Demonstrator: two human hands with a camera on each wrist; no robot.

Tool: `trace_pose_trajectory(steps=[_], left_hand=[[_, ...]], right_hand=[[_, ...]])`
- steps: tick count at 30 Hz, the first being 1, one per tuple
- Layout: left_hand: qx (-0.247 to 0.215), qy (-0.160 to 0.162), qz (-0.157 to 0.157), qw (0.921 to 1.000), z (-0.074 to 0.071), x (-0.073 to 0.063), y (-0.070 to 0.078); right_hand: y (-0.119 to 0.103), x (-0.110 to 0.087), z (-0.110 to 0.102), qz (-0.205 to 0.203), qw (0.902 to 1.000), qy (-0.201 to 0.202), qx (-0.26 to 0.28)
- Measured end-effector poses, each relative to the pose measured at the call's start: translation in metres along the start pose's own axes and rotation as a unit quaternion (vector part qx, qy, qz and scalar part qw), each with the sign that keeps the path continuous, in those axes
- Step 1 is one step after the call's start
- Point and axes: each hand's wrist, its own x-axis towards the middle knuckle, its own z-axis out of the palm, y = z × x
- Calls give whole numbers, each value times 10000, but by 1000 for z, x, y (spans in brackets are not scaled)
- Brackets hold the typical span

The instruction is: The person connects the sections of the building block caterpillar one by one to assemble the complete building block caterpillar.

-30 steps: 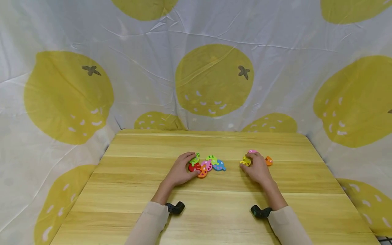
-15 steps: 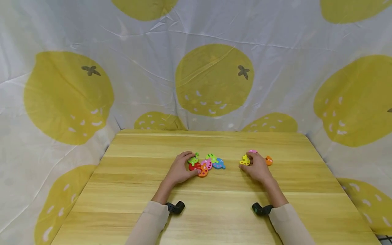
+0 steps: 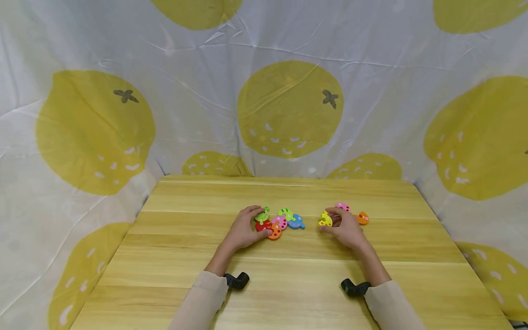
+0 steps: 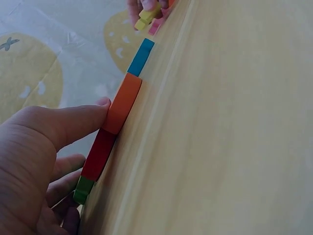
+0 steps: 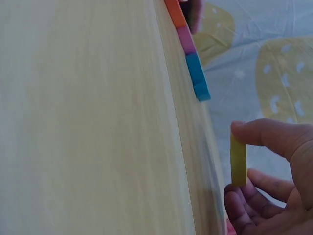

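Observation:
Several joined caterpillar puzzle pieces lie flat on the table: a green head (image 3: 261, 215), a red piece (image 3: 262, 225), an orange piece (image 3: 274, 232), a pink one (image 3: 280, 223), a light green one (image 3: 285, 213) and a blue end piece (image 3: 295, 222). My left hand (image 3: 243, 230) grips this chain at its left end, thumb against the orange edge and fingers by the green head. Between thumb and fingers, my right hand (image 3: 345, 228) pinches a yellow puzzle piece (image 5: 238, 160), held off the table, right of the blue piece and apart from it.
Loose puzzle pieces lie beyond the right hand: a pink one (image 3: 343, 207), partly hidden by the hand, and an orange one (image 3: 362, 218) numbered 10. The wooden table (image 3: 288, 284) ends at a lemon-print cloth (image 3: 288, 110) behind.
My right hand has lifted the yellow piece and shifted slightly left, uncovering more of the loose pink piece. The left hand and the chain have barely moved.

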Motion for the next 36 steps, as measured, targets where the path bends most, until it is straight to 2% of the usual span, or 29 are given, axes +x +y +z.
trace_pose_trajectory(steps=[7, 16, 30, 36], left_hand=[[26, -11, 50, 10000, 0, -1, 0], [34, 8, -18, 10000, -1, -1, -1], [36, -51, 26, 10000, -1, 0, 1], [72, -44, 19, 10000, 1, 2, 0]], right_hand=[[-13, -2, 13, 60, 9987, -274, 426], [-23, -1, 32, 88, 9968, -286, 747], [-29, -1, 48, -88, 9993, 195, 291], [-36, -2, 49, -108, 9997, 233, 24]])
